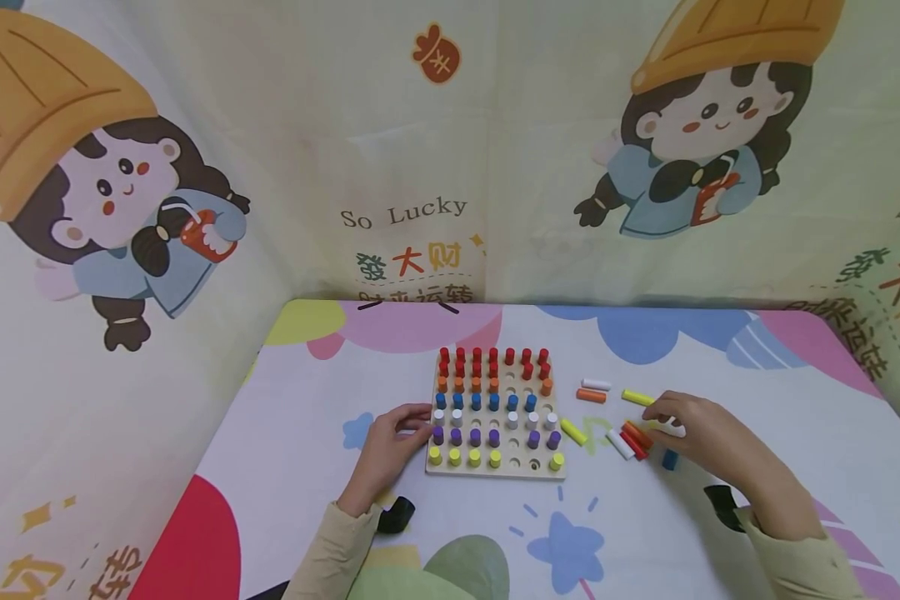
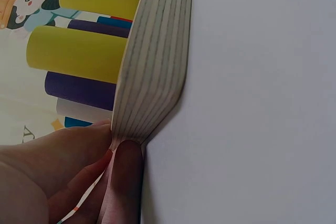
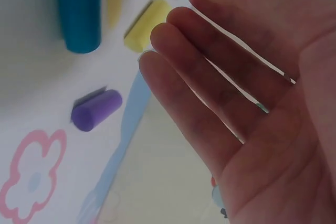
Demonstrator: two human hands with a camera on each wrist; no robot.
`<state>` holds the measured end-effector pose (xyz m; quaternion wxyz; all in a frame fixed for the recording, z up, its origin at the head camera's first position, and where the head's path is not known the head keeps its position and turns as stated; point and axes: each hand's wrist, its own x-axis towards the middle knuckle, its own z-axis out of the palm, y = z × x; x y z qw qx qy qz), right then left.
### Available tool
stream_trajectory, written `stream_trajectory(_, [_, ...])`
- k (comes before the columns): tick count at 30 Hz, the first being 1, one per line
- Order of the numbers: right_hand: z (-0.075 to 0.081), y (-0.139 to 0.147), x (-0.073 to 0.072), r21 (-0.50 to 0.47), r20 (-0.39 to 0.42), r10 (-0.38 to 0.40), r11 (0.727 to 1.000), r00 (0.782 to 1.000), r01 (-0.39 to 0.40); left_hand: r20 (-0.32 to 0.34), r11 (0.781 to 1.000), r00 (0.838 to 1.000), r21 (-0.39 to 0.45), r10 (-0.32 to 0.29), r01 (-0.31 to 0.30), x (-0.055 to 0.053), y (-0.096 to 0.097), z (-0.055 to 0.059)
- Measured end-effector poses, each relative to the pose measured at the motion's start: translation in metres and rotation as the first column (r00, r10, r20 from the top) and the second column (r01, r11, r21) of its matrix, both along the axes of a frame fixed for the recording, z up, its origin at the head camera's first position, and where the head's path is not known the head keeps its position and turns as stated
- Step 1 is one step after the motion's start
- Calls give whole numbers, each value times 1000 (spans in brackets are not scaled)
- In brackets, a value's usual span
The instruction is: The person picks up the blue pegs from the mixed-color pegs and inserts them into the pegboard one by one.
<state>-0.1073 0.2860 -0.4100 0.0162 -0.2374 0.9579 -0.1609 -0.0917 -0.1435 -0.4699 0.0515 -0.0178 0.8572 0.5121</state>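
Note:
My left hand (image 1: pixel 390 446) grips the left edge of a wooden pegboard (image 1: pixel 495 472). In the left wrist view its thumb lies on the top edge and a finger presses the layered side. Rows of red, orange, blue, white, purple and yellow pegs stand in the board, with some holes bare. My right hand (image 1: pixel 697 429) hovers over loose pegs right of the board, fingers loosely extended in the right wrist view. Near its fingertips lie a yellow peg (image 1: pixel 636 397), an orange peg (image 1: pixel 637 433) and a red peg (image 1: pixel 633 445). A blue peg (image 3: pixel 81 11) and purple peg (image 3: pixel 98 109) lie below the hand.
A white peg (image 1: pixel 596 384) and an orange peg (image 1: pixel 591 396) lie beyond the board's right side. Another yellow peg (image 1: pixel 573 432) rests close to its right edge. A patterned cloth (image 1: pixel 390 542) covers the table, and printed curtains (image 1: pixel 532 167) hang behind it.

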Motion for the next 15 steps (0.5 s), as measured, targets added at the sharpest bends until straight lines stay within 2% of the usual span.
stream_trajectory(6, [-3,5,1,20,58,-26,999,998,25,7,1000,1000,-5,4,-4,-1,0,0])
stream_trajectory(15, [-8,12,3,3,51,-41,999,998,41,14,1000,1000,-11,4,-4,-1,-1,-2])
